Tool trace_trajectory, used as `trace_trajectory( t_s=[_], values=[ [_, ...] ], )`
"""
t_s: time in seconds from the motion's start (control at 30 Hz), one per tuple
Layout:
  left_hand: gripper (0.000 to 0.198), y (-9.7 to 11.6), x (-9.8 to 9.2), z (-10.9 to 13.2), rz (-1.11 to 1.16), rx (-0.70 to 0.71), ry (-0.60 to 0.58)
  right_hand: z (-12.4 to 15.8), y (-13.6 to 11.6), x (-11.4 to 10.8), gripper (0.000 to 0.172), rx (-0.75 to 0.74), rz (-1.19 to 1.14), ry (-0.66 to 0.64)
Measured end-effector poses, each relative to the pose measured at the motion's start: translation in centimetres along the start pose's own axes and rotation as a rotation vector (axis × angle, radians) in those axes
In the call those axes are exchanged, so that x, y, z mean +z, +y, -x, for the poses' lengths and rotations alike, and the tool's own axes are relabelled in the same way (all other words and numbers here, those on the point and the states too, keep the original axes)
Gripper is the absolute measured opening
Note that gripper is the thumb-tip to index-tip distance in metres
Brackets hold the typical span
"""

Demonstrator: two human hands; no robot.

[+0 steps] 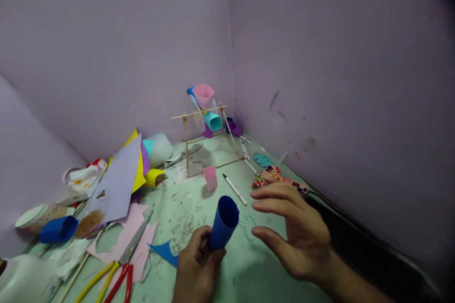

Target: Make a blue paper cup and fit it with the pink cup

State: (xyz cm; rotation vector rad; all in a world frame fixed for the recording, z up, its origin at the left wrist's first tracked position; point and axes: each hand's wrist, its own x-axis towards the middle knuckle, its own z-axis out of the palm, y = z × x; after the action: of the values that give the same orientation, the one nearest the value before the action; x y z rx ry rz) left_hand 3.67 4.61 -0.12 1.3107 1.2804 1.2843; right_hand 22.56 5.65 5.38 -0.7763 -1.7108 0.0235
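Observation:
A rolled blue paper or foam tube, its open end tilted up toward the far side, is gripped in my left hand. To the right of it, my right hand is raised over the table with fingers and thumb apart, holding nothing. Beneath the gap between the hands is a green outline drawing on the tabletop. A white marker with a dark green cap lies just beyond the tube. Farther off stands a small pink cup. A blue scrap lies left of my left hand.
Behind the cup, a stick frame carries a wheel with coloured cups. Scissors, a cut pink sheet and stacked coloured sheets crowd the left. A flower-patterned object with a cord lies by the right wall.

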Motion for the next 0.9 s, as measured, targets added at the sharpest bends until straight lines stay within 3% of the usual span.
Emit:
trace_trajectory(
  t_s=[0.1, 0.2, 0.3, 0.47, 0.6, 0.77, 0.9],
  values=[
    [0.021, 0.1, -0.2, 0.0, -0.092, 0.038, -0.036, -2.4, -0.2, -0.9, 0.017, -0.073, -0.04, -0.315],
    [0.022, 0.3, -0.5, 0.0, -0.178, 0.078, -0.024, -3.0, 0.4, -0.6, 0.013, -0.058, -0.033, -0.484],
    [0.028, 0.5, -0.7, 0.0, -0.158, 0.068, 0.002, -2.0, 1.2, 0.0, 0.029, 0.072, -0.039, -0.46],
    [0.037, 0.8, -0.7, 0.0, -0.018, -0.045, -0.012, 0.1, 1.4, 1.4, 0.038, 0.333, -0.044, -0.335],
    [0.038, 1.1, -1.0, -0.3, -0.006, -0.08, -0.046, 1.2, 1.3, 2.5, 0.036, 0.581, -0.087, -0.329],
    [0.037, 1.5, -1.1, -0.6, 0.026, -0.105, 0.044, 2.0, 1.3, 3.5, 0.03, 0.909, -0.254, -0.363],
    [0.043, 1.6, -1.4, -1.1, 0.008, -0.12, 0.05, 2.3, 0.8, 3.8, 0.03, 1.123, -0.364, -0.337]
  ],
)
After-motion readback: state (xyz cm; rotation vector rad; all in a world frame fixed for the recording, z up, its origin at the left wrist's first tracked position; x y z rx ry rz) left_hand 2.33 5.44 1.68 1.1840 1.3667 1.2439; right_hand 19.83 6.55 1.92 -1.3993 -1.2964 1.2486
